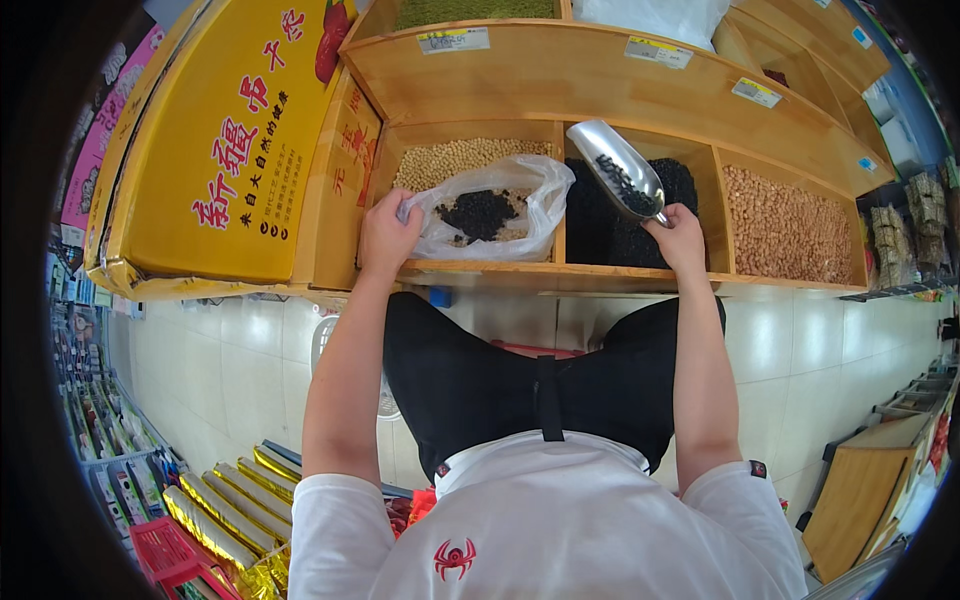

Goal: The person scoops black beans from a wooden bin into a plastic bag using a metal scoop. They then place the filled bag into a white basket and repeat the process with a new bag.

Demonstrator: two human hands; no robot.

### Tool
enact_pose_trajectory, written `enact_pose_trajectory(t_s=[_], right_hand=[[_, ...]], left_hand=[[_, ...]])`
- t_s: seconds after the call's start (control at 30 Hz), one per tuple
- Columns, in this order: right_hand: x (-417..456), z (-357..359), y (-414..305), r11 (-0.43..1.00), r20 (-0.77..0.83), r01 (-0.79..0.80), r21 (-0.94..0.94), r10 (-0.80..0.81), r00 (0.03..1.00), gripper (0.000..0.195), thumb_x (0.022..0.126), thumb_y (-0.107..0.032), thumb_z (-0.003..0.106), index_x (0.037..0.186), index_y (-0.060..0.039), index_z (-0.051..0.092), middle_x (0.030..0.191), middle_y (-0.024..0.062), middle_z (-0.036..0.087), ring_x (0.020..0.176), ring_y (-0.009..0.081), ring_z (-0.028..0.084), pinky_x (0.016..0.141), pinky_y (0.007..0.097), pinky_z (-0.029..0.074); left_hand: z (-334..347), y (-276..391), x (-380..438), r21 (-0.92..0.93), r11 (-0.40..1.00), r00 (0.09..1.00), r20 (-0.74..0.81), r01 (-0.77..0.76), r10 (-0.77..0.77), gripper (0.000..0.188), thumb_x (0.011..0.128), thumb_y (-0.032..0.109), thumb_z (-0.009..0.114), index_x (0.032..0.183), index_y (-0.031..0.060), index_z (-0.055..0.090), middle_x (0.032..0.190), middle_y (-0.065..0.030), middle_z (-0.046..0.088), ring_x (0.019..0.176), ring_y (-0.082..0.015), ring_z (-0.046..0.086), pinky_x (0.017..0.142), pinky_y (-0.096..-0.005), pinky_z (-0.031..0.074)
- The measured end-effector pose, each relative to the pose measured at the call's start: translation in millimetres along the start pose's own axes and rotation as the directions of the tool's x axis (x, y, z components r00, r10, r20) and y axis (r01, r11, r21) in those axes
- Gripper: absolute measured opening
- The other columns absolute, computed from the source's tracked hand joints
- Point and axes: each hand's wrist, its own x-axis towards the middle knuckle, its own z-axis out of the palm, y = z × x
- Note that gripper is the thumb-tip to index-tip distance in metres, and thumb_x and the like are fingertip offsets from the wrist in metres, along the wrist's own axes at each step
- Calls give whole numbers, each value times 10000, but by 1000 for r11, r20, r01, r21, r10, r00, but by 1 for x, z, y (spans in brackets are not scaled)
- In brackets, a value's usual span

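My left hand (392,231) pinches the left rim of a clear plastic bag (536,214). The bag lies over a wooden compartment of soybeans (465,159), its mouth spread, with black beans (480,216) inside. My right hand (679,234) grips the handle of a metal scoop (611,161). Some black beans rest in the scoop, whose mouth points up and left above the compartment of black beans (671,180). Right of that compartment, another holds pinkish-brown peanuts or beans (787,225).
Wooden dividers (559,187) separate the compartments, and a front board (525,268) edges them. A yellow printed carton (217,150) stands at the left. Higher compartments hold green beans (472,10) and a plastic bag (652,19). A wooden cabinet (855,487) is at lower right.
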Motion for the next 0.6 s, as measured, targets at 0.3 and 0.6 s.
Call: enact_pose_trajectory(t_s=[0.3, 0.6], right_hand=[[-44, -21, -74, 981, 3, 194, -9, -194, 981, 227, 823, -168, 808, 976, -62, 678, 848, 47, 745, 774, 142, 686, 747, 277, 508], [-102, -42, -192, 601, 215, 468, -649, -445, 869, 233, 771, -194, 824, 952, -135, 690, 867, 51, 738, 850, 267, 707, 769, 414, 490]], left_hand=[[0, 2, -2, -13, 999, 999, -5, 36, -36, 250, 921, 298, 685, 966, 53, 672, 866, -224, 705, 834, -433, 684, 706, -477, 533], [-2, 4, -4, 105, 992, 995, 74, 64, -72, 285, 947, 371, 646, 984, 90, 672, 880, -222, 705, 842, -444, 678, 705, -519, 521]])
